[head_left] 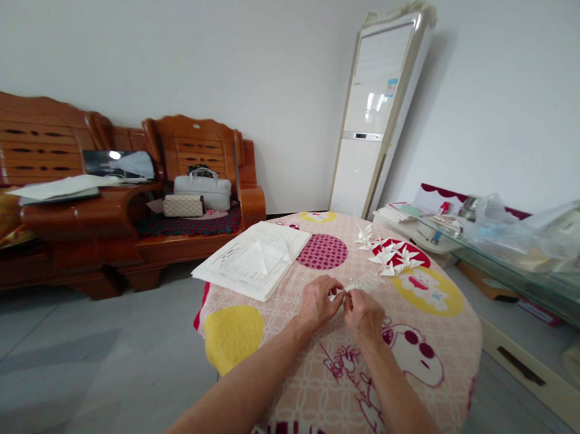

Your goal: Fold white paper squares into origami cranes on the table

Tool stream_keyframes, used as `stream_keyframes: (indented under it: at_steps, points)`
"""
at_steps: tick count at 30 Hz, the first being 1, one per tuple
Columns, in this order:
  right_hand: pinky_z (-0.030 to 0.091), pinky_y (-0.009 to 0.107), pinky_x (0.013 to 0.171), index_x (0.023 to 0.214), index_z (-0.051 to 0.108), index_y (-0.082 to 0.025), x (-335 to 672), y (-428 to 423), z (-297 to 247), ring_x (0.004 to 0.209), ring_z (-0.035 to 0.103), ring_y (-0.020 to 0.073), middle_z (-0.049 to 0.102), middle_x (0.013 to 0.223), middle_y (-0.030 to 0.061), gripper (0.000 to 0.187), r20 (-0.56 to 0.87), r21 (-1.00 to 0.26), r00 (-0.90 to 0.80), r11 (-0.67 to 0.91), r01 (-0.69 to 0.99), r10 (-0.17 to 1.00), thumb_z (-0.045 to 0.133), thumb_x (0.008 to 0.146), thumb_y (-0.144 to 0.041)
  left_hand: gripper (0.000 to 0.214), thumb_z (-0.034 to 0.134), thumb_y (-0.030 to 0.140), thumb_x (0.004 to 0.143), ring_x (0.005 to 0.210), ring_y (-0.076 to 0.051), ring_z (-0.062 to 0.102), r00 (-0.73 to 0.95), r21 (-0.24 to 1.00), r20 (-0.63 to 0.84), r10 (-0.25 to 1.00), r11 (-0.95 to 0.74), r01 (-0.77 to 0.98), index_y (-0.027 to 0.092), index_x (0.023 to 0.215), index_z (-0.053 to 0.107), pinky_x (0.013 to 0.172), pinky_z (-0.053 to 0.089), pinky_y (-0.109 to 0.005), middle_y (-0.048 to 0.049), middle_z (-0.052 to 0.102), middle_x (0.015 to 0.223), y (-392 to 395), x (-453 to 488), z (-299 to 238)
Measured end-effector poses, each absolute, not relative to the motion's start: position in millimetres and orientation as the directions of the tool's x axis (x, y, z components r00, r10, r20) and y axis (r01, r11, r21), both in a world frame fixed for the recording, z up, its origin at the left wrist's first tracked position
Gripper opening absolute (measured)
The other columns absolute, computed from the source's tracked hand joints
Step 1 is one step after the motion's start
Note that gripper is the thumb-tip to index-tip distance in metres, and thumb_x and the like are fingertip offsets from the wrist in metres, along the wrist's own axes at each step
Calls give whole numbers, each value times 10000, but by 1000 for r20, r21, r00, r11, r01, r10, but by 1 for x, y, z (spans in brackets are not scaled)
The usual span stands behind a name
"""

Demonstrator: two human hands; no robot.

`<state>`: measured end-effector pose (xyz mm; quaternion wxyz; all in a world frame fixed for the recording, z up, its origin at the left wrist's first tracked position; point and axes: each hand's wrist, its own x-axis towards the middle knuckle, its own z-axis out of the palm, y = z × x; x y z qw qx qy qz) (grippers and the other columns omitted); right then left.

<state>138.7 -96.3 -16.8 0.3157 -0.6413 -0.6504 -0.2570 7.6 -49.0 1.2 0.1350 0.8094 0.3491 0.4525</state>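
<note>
My left hand (317,302) and my right hand (363,314) meet over the middle of a round table covered with a pink patterned cloth (290,374). Both pinch a small folded piece of white paper (356,284) that sticks out to the right between the fingers. Several finished white folded paper figures (390,253) lie in a cluster on the cloth just beyond my right hand. A stack of white printed sheets (253,258) lies at the far left of the table, with a folded square on top.
A wooden sofa (122,207) with a white handbag (202,189) stands to the left. A tall white floor air conditioner (377,113) is in the corner. A glass shelf (518,255) with plastic bags and papers runs along the right.
</note>
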Motion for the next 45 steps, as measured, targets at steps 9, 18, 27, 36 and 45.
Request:
stream_keyframes:
  at_steps: [9,18,27,36,45]
  points:
    - [281,267,575,789,685,-157,138,-95,-17,577,564,147,678,668,60,265,732,-148,62,70,986,678,449,905,-190,68,603,180,773,680,-136,570,327,548,625,709,-697,462,159,743,659,636,410,-242,-35,659,733,-48,11,-2]
    - [271,259,550,871,754,-180,137,-95,-16,509,571,145,712,631,71,308,661,-292,142,79,953,737,452,905,-233,61,601,176,785,700,-142,572,339,502,667,663,-737,454,159,750,648,648,415,-245,-40,657,743,-46,11,-6]
    - [247,262,533,846,741,-160,137,-94,-18,470,539,142,684,591,78,307,675,-271,144,62,961,723,448,901,-234,152,536,206,866,734,-156,549,414,296,727,547,-795,530,172,756,635,682,402,-268,-50,620,743,-49,9,-1]
    - [268,256,541,873,747,-151,139,-93,-20,499,565,150,705,627,90,356,687,-292,149,83,953,712,410,924,-253,223,474,236,925,722,-160,522,472,161,751,462,-821,548,173,794,643,686,375,-292,-53,605,747,-48,10,-2]
    - [264,255,536,855,743,-148,140,-93,-21,497,555,152,690,603,84,384,689,-330,181,82,940,702,391,934,-278,260,450,255,945,726,-166,525,503,130,747,435,-837,531,181,822,666,685,374,-303,-58,609,739,-53,9,-1]
